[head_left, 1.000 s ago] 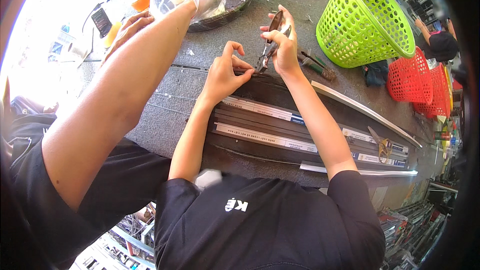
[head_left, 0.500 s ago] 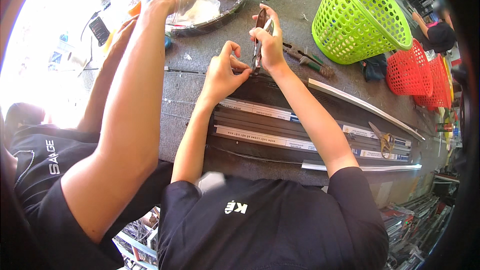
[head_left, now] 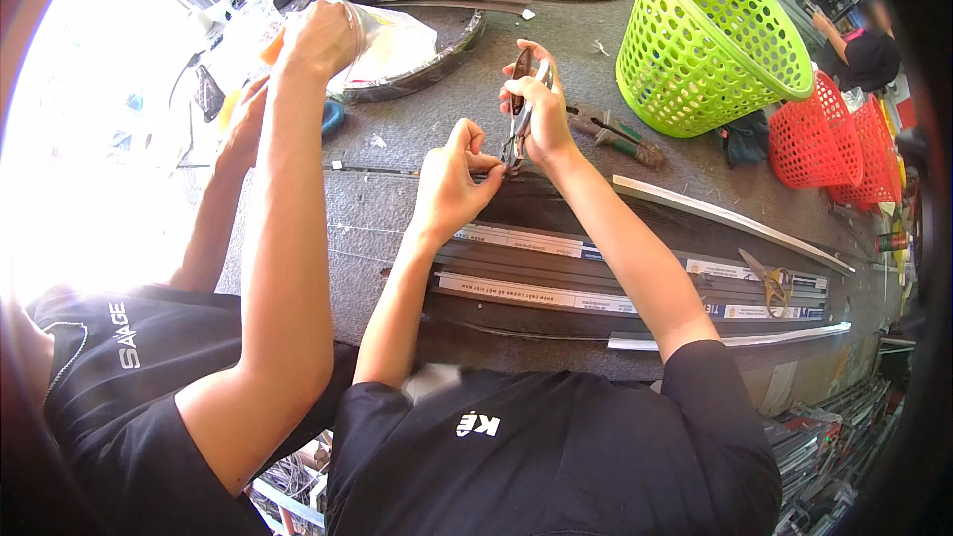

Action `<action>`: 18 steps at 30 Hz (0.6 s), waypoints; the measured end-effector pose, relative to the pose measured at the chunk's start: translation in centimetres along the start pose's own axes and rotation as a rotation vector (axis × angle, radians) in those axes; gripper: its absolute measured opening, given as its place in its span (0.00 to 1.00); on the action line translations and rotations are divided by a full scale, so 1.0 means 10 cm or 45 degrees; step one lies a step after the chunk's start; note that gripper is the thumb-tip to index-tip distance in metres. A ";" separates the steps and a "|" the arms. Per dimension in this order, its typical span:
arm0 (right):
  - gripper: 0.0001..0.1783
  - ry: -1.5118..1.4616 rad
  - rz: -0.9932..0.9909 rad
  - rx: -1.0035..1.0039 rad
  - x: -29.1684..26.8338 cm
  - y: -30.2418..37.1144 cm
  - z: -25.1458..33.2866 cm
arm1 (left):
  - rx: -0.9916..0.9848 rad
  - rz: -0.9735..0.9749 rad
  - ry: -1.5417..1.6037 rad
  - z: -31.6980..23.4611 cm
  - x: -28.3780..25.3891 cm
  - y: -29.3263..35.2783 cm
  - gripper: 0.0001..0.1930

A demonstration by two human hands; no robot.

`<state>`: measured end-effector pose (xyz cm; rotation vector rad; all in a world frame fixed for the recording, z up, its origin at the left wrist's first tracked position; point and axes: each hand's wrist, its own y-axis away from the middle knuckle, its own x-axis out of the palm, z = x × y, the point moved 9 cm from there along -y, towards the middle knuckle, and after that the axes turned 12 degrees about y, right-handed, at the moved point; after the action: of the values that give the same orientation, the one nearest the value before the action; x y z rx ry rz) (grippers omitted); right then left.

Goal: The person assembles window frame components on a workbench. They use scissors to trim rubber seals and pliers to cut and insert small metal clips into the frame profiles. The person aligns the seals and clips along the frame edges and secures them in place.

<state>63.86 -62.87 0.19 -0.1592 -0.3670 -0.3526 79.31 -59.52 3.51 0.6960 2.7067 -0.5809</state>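
My right hand [head_left: 544,114] is closed around a pair of metal pliers [head_left: 518,89] with brown-covered handles, their jaws pointing down at the table. Close to the jaws, my left hand [head_left: 459,179] pinches with thumb and forefinger; what is between those fingertips is too small and dark to make out. Dark sheet-like material [head_left: 541,201] lies just below the jaws. Nearer me, under my right forearm, several long dark strips with white printed labels [head_left: 546,291] lie side by side. Scissors with yellowish handles [head_left: 774,288] rest on their right end.
A green perforated basket [head_left: 705,50] stands at the back right, with red baskets [head_left: 814,134] beyond. Beside my right hand lies a green-handled tool [head_left: 620,139]. At left, a co-worker's arm [head_left: 288,208] reaches to a plastic bag [head_left: 392,45] on a round dark tray [head_left: 467,45].
The whole view has shifted slightly, with the table appearing lower. My hands keep the same grip around the pliers. The co-worker's forearms have shifted a little at left.
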 end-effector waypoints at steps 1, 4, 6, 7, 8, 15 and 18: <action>0.33 0.007 0.010 0.010 0.01 -0.01 -0.01 | -0.029 -0.003 0.054 0.02 0.00 0.00 0.21; 0.33 0.029 0.008 0.045 0.03 -0.03 -0.01 | -0.036 -0.030 0.133 0.01 -0.01 -0.04 0.19; 0.34 0.014 0.004 0.059 0.03 0.00 -0.02 | -0.061 -0.022 0.115 0.00 -0.01 -0.04 0.19; 0.35 -0.041 -0.030 0.066 0.02 0.02 -0.02 | -0.072 -0.010 0.095 0.00 0.00 -0.04 0.19; 0.35 -0.018 -0.028 0.037 0.02 0.05 0.00 | -0.113 0.006 0.076 0.01 0.01 -0.03 0.19; 0.30 -0.097 -0.147 -0.158 -0.05 0.14 0.13 | -0.075 0.022 -0.006 -0.05 0.00 0.00 0.19; 0.28 -0.023 -0.162 -0.175 -0.05 0.13 0.15 | -0.108 0.054 0.081 0.00 -0.01 -0.01 0.21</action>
<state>63.43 -61.17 1.23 -0.2747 -0.3713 -0.5023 79.39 -59.63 3.58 0.7599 2.7496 -0.4382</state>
